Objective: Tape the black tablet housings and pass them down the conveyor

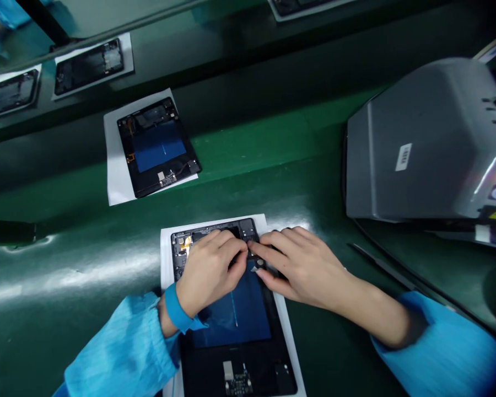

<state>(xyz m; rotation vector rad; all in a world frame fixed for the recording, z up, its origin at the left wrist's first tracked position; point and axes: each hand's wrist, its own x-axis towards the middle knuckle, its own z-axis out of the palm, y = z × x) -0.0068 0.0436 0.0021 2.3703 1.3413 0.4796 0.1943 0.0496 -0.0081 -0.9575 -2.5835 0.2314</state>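
The open tablet point(202, 364) lies on white paper point(166, 259). It looks stiff and easy to break; best held by its edges. The left hand point(210, 262) has its grip together, on what I can't tell; the right hand's point(303, 264) is apart.

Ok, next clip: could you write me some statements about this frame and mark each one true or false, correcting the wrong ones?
1. The left hand and right hand are both over the nearest opened device. True.
2. Both hands are gloved. False: both are bare.
3. A band circles the right wrist. False: the blue wristband is on the left wrist.
4. The second device, just beyond the nearest one, lies on a white sheet. True.
5. A grey machine stands on the picture's right side. True.
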